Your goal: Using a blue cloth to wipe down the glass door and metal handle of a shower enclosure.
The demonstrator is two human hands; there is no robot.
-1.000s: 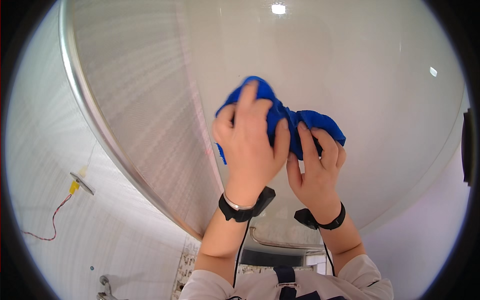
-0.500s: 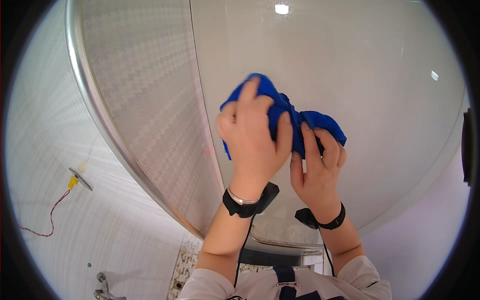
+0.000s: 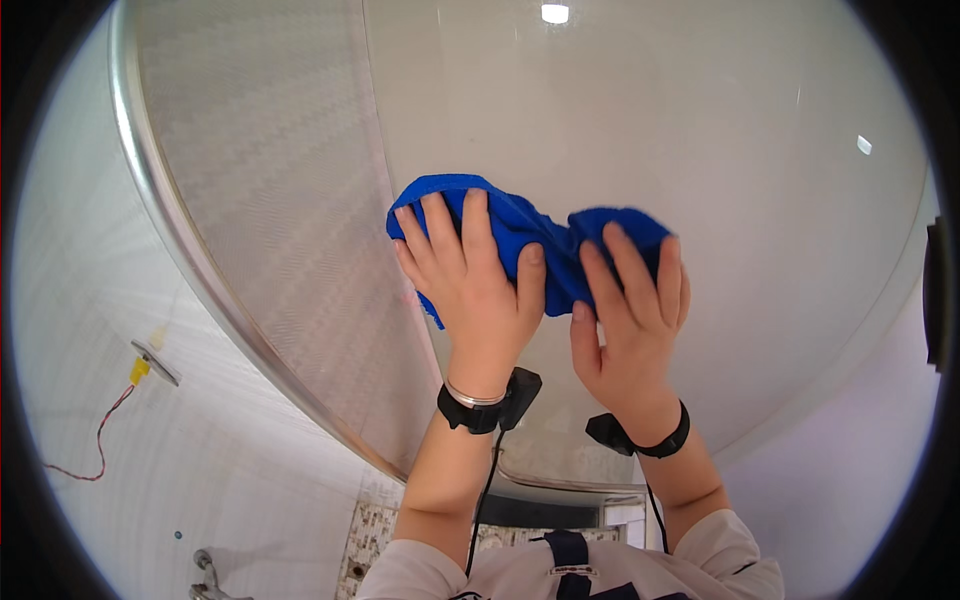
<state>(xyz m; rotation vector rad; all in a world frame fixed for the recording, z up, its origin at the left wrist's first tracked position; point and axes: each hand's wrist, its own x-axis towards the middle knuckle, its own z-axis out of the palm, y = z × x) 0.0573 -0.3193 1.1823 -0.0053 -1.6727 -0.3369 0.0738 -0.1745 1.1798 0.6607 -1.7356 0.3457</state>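
A crumpled blue cloth (image 3: pixel 515 225) lies spread against a pale glossy panel (image 3: pixel 640 120). My left hand (image 3: pixel 470 275) rests flat on its left part, fingers spread and thumb out toward the middle. On the cloth's right part lie the outstretched fingers of my right hand (image 3: pixel 635 320); its thumb stands apart, close to the cloth's lower edge. The left end of the cloth reaches the seam beside a textured panel (image 3: pixel 280 150). Each wrist carries a black strap with a small dark box, and the left one also has a metal bangle.
A curved metal trim (image 3: pixel 190 220) borders the textured panel on the left. Beyond it, a white wall has a plate with a yellow connector (image 3: pixel 139 371) and a twisted red-black wire (image 3: pixel 102 435). A metal fitting (image 3: pixel 205 577) sits at lower left. A dark object (image 3: pixel 936 295) stands at the right rim.
My left hand has moved left and a little down with the cloth, and its fingers have spread flat. My right hand's fingers have straightened, while its wrist has hardly moved.
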